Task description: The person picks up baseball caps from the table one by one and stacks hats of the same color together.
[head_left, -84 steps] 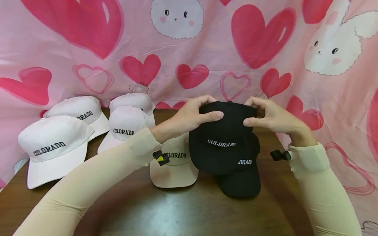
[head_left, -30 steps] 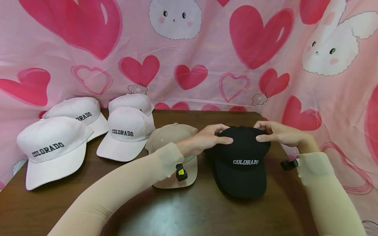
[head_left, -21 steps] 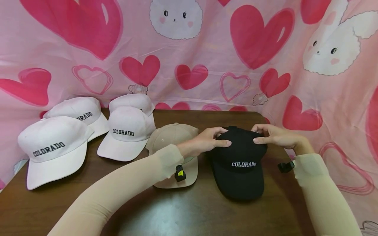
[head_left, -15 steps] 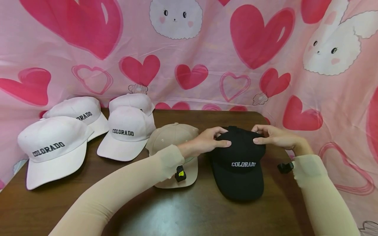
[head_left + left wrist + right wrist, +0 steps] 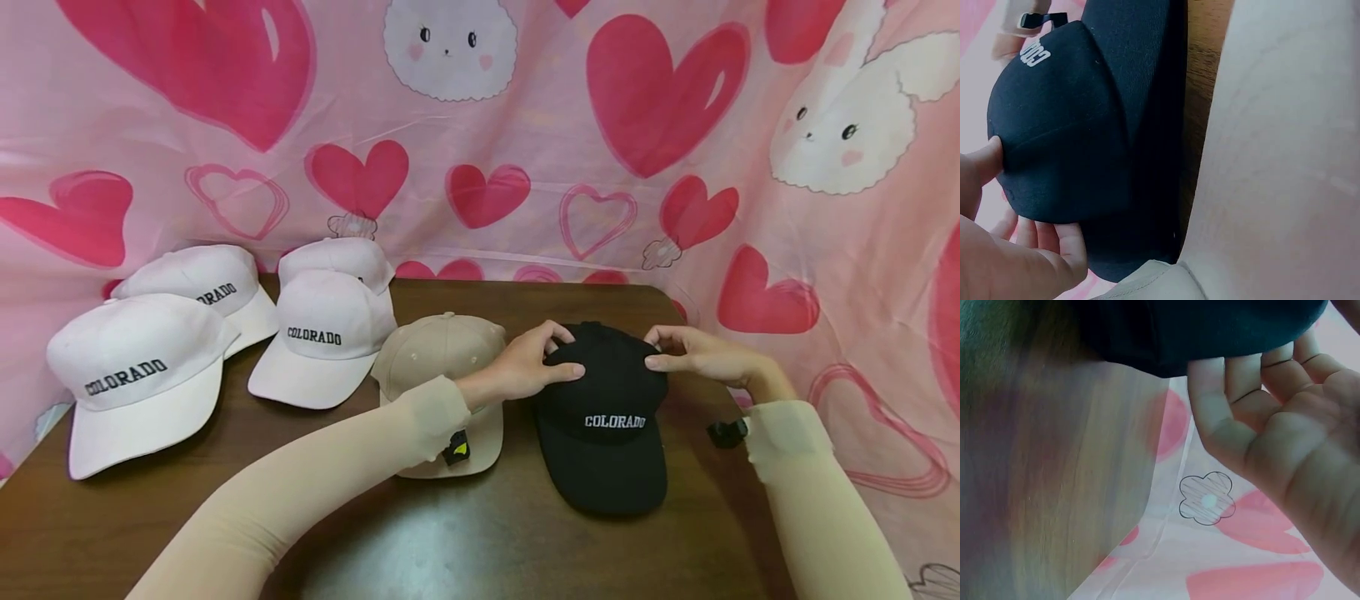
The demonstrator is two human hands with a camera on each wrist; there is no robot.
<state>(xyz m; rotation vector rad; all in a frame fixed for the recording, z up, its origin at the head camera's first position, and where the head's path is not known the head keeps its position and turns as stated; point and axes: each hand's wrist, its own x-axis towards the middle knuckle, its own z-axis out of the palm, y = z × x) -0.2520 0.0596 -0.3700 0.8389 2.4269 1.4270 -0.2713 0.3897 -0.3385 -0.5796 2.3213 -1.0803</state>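
Both hands hold a black baseball cap (image 5: 611,387) lettered COLORADO, at the right side of the table, with its brim towards me. On the left of the crown, my left hand (image 5: 525,364) grips with the thumb in front and the fingers behind. My right hand (image 5: 701,357) has its thumb at the crown's right edge; its fingertips meet the cap's back edge in the right wrist view. More black fabric, a second black cap (image 5: 1154,206), lies beneath the held one in the left wrist view. Beside them sits a beige cap (image 5: 435,350), partly hidden by my left forearm.
White COLORADO caps stand to the left: a front-left cap (image 5: 138,367), one behind it (image 5: 202,279), a middle cap (image 5: 322,325) and one behind that (image 5: 337,254). They rest on a brown wooden table (image 5: 420,542). A pink heart-print cloth (image 5: 525,125) hangs behind.
Both hands have lowered the black cap to the right, over the other black cap, which the head view now hides. Since half a second ago it has shifted slightly left and towards me.
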